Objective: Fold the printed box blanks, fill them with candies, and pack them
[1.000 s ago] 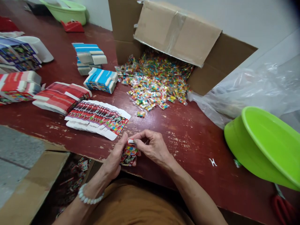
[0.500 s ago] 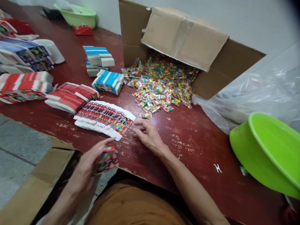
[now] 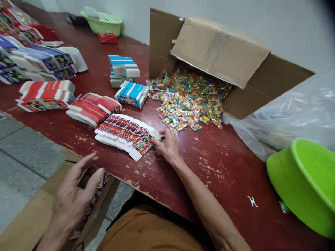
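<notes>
My left hand (image 3: 75, 190) hovers with fingers spread over the cardboard box on the floor (image 3: 28, 216), which holds small printed packets; the hand holds nothing. My right hand (image 3: 167, 144) rests on the red table (image 3: 209, 167), its fingertips touching the right end of a fanned row of flat printed cartons (image 3: 125, 134). What the fingers do there is partly hidden. Just behind it lies a heap of small wrapped sweets (image 3: 188, 101) spilling from a tipped cardboard box (image 3: 222, 52).
Stacks of flat cartons lie left: red ones (image 3: 90, 109), red-and-white ones (image 3: 45, 96), blue ones (image 3: 131, 92), purple ones (image 3: 39, 62). Green basins (image 3: 306, 188) sit at the right edge, clear plastic sheeting (image 3: 293, 111) behind them. Another green basin (image 3: 104, 22) and a red tape dispenser (image 3: 107, 37) stand far back.
My left hand carried the folded packet off the table edge down to the floor box and let it go. My right hand moved forward to the fanned cartons.
</notes>
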Demonstrator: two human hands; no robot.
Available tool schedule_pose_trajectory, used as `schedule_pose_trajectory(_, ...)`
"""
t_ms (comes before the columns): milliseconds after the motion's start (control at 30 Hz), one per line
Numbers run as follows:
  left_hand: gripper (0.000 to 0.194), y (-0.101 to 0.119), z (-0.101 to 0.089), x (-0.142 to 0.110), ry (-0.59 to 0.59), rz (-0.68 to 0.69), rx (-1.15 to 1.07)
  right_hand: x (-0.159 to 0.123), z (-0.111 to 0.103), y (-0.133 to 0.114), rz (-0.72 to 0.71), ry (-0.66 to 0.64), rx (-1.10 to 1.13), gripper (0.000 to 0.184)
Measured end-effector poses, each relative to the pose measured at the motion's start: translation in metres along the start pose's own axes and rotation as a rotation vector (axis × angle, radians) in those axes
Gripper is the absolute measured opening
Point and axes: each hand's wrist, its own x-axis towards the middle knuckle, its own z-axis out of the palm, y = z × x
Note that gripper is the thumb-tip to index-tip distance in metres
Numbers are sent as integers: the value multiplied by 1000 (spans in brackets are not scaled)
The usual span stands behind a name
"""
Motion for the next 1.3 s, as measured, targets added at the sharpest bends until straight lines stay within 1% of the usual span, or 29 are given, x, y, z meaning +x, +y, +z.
schedule_pose_trajectory(33,60,15,11,7,-2,15,-21,-2,-5,2,25,-20,167,28)
schedule_pose_trajectory(67,65,29,21,13,-7,45,-93,-6,-12,4,47,-68,336,27)
schedule_pose_trajectory(100,68,40,30,18,-73,44,-185,-11,-20,5,61,-138,488,28)
schedule_pose_trajectory(133,68,51,38,22,-167,9,-292,-16,-30,4,59,-215,613,30)
schedule_pose_trajectory(167,68,60,44,24,-314,-62,-414,-23,-40,3,44,-294,696,33)
schedule_pose_trajectory(200,67,67,50,24,-500,-158,-525,-30,-50,2,23,-359,745,34)
schedule_pose_trajectory(267,62,79,60,19,-907,-317,-694,-43,-66,-2,-12,-443,783,33)
schedule_pose_trajectory(300,59,83,65,15,-1085,-354,-749,-49,-71,-3,-21,-468,791,31)
schedule_pose_trajectory(333,55,86,70,9,-1218,-371,-797,-53,-74,-3,-26,-486,801,29)
schedule_pose_trajectory(367,53,89,75,4,-1297,-378,-848,-56,-75,-3,-26,-502,812,27)
schedule_pose_trajectory(400,50,90,79,-1,-1327,-384,-902,-59,-76,-3,-27,-513,824,27)
schedule_pose_trajectory(467,46,91,84,-8,-1291,-411,-986,-61,-75,-1,-33,-522,838,27)
schedule_pose_trajectory(533,48,91,86,-11,-1242,-408,-1002,-62,-75,0,-44,-519,833,28)
schedule_pose_trajectory(667,53,98,81,-11,-1216,-395,-957,-64,-75,-1,-58,-510,810,27)
schedule_pose_trajectory(800,51,108,78,-10,-1174,-436,-888,-67,-75,-3,-65,-486,799,26)
schedule_pose_trajectory(833,51,108,78,-10,-1161,-447,-872,-68,-76,-3,-72,-455,775,26)
schedule_pose_trajectory(900,53,107,79,-9,-1155,-449,-853,-73,-79,-4,-130,-311,647,25)
schedule_pose_trajectory(967,56,104,81,-8,-1149,-433,-864,-78,-83,-6,-263,-136,419,22)
schedule_pose_trajectory(1000,57,102,82,-8,-1142,-422,-881,-81,-86,-7,-339,-88,291,21)
schedule_pose_trajectory(1033,57,101,83,-8,-1133,-417,-892,-84,-88,-9,-411,-77,172,20)
schedule_pose_trajectory(1100,58,98,86,-9,-1124,-424,-901,-88,-92,-12,-512,-134,-6,21)
schedule_pose_trajectory(1167,59,96,88,-11,-1126,-440,-881,-89,-94,-14,-548,-192,-107,20)
schedule_pose_trajectory(1233,61,93,90,-12,-1139,-442,-857,-87,-94,-14,-542,-229,-134,16)
schedule_pose_trajectory(1300,66,91,91,-12,-1184,-424,-820,-85,-95,-13,-512,-284,-98,12)
